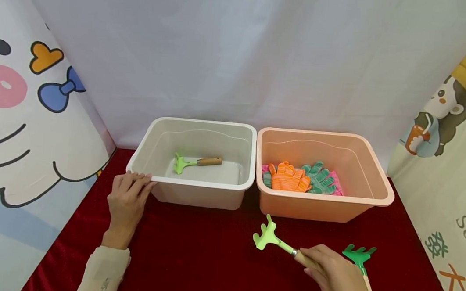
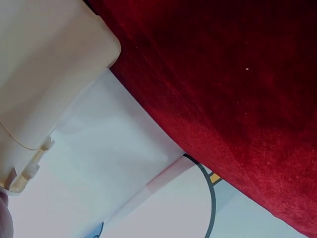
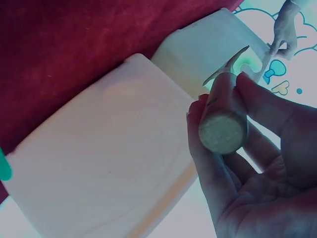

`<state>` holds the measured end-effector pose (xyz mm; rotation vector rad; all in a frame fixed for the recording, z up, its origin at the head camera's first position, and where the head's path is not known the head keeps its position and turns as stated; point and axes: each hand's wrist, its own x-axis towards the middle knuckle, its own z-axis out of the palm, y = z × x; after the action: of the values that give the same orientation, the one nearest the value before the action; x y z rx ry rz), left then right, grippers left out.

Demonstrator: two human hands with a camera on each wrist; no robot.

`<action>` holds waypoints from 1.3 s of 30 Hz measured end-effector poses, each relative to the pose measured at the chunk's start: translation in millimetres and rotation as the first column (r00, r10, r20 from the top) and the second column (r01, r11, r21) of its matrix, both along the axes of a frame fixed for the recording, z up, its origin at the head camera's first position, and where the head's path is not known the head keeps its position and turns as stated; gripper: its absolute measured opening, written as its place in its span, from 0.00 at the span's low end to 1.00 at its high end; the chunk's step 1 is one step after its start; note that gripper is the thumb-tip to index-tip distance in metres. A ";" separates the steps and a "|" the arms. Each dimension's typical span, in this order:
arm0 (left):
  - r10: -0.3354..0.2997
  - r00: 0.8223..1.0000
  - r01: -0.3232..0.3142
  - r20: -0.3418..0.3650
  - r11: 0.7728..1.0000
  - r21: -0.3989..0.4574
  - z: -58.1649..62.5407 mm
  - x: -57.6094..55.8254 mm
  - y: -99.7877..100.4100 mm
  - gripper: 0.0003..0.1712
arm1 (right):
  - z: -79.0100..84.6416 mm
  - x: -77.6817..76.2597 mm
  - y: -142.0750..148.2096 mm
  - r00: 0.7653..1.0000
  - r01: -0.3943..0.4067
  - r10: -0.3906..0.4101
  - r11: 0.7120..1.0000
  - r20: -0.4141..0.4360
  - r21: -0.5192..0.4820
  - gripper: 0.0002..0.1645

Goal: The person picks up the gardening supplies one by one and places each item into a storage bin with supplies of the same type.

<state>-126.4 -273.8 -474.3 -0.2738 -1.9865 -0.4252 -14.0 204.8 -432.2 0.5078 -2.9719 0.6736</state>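
My right hand (image 1: 335, 274) grips the wooden handle of a light green hand rake (image 1: 268, 236), held in front of the two bins with its tines toward the upper left. In the right wrist view, thumb and fingers close round the handle (image 3: 224, 116). My left hand (image 1: 128, 206) holds the front left corner of the white bin (image 1: 199, 194), its fingers hooked over the rim. Inside that bin lies another light green rake (image 1: 188, 163) with a brown handle. A darker green rake (image 1: 359, 256) rests on the red cloth beyond my right hand, partly hidden by it.
An orange bin (image 1: 312, 207) stands right beside the white one. It contains orange gloves (image 1: 288, 178), green gloves (image 1: 319, 178) and something pink. Red cloth (image 1: 204, 249) covers the table; white curtain (image 1: 222, 52) hangs behind, and printed cloths flank both sides.
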 end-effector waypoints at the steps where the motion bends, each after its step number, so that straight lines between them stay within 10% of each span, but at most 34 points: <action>1: 0.001 1.000 -0.001 0.001 1.000 -0.001 -0.1 0.1 0.0 0.19 | 1.3 -0.8 -1.2 0.999 -0.021 0.021 1.000 -0.029 -0.007 0.22; 8: 0.005 1.000 -0.005 0.002 1.000 -0.002 -0.9 0.4 0.5 0.19 | 7.1 -9.0 -11.7 0.968 -0.135 0.119 0.989 -0.223 -0.056 0.26; 39: -0.023 0.999 0.024 -0.029 0.999 0.031 -3.7 -1.1 1.4 0.20 | 13.1 -39.6 -51.2 0.829 -0.285 0.283 0.956 -0.482 0.069 0.14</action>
<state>-127.5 -272.4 -477.9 -0.2822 -1.9483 -0.4651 -53.7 153.6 -419.1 0.9732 -2.4366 0.4764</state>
